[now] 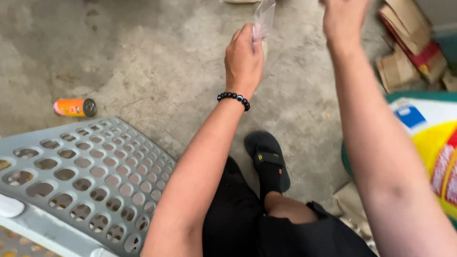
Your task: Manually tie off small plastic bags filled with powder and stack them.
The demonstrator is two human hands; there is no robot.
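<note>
My left hand [243, 59] is raised over the concrete floor, its fingers pinched on a thin clear plastic bag [263, 18] that hangs up toward the top edge. A black bead bracelet [233, 99] circles that wrist. My right hand [343, 16] is lifted beside it at the top of the view; its fingers are cut off by the frame, so what it holds is hidden. It is close to the plastic bag, a little to the right.
A grey perforated plastic basket [85, 176] stands at lower left. An orange can [74, 107] lies on the floor beyond it. Flattened cardboard [407, 43] is piled at upper right, a colourful sack [435, 152] at right. My foot in a black sandal [267, 157] rests below.
</note>
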